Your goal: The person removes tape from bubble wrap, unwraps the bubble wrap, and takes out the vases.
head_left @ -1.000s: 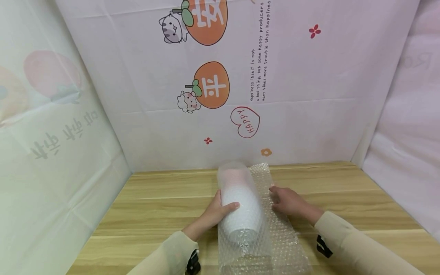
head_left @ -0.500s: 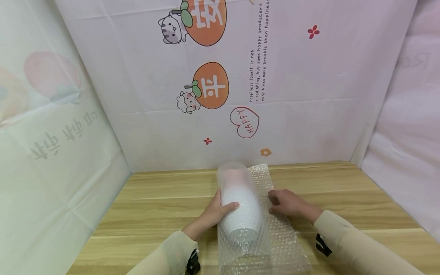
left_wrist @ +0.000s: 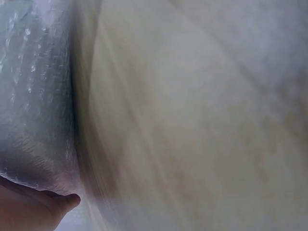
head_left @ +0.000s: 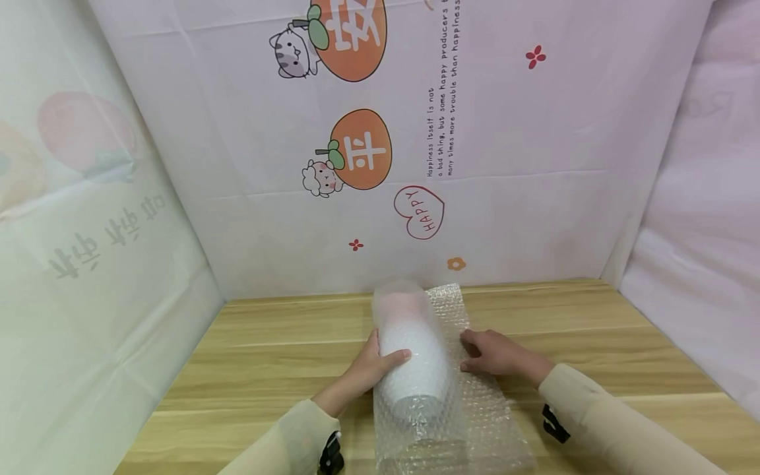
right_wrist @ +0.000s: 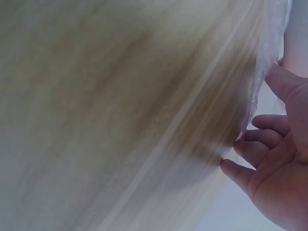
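1. Here in the middle of the bench (head_left: 267, 369), the white-and-pink item (head_left: 415, 363) is lying lengthwise, its pinkish end pointing towards the back cloth (head_left: 505, 165) and its broad white end facing the person.
2. Bubble wrap (head_left: 487, 415) is covering that item, its clear bubbles catching the light, while a free flap is stretching out flat along the right side and running down towards the near edge of the view.
3. The left hand (head_left: 371, 364) is holding the item from its left side through the wrap, the thumb lying across the top; the remaining fingers are mostly hiding, so how they are bending there I cannot tell.
4. Over on the other side, the right hand (head_left: 497, 353) is reaching in at the flap's right edge. Its fingers are bending slightly and standing spread, the thumb well apart from the rest, with some tips touching the plastic; none is plainly pinching it.
5. Cream sleeves (head_left: 291, 435) are covering both forearms, and dark straps (head_left: 331, 455) are showing at the cuffs.
6. Behind it all, a red heart outline (head_left: 419, 212) reading HAPPY is decorating the cloth.
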`<state>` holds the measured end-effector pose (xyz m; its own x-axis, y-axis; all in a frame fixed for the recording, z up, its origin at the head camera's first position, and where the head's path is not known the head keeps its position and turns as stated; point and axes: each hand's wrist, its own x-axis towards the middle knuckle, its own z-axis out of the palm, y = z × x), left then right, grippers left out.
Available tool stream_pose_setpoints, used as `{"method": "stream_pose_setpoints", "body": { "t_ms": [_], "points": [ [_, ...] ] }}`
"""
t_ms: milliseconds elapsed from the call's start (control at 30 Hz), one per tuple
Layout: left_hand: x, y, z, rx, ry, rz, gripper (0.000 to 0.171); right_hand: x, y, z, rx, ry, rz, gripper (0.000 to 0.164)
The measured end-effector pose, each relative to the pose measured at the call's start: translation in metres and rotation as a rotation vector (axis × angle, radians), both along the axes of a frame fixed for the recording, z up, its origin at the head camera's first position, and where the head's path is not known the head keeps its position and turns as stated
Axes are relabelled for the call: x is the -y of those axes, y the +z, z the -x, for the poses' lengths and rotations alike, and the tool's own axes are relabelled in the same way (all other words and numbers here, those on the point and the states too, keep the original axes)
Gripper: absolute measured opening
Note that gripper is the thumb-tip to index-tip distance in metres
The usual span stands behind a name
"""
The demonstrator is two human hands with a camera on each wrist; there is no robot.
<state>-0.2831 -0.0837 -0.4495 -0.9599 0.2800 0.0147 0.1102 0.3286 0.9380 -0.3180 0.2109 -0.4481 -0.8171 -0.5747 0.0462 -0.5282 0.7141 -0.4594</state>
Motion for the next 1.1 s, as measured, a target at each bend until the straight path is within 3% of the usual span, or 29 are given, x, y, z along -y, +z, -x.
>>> {"method": "stream_pose_setpoints", "body": {
  "t_ms": [233, 900, 1100],
  "points": [
    [-0.0005, 0.003, -0.0014, -0.006, 0.014, 0.03, 0.111, 0.0001, -0.0007, -0.002, -0.015, -0.008, -0.046, 0.061],
    [-0.0036, 0.0034, 0.0006, -0.002, 0.055, 0.092, 0.117, 0.0004, -0.0038, -0.0036, -0.005, -0.029, -0.071, 0.063],
    [-0.005, 0.0057, 0.0012, -0.022, 0.049, 0.067, 0.115, 0.0, -0.003, -0.0045, -0.009, -0.036, -0.072, 0.064]
  ]
}}
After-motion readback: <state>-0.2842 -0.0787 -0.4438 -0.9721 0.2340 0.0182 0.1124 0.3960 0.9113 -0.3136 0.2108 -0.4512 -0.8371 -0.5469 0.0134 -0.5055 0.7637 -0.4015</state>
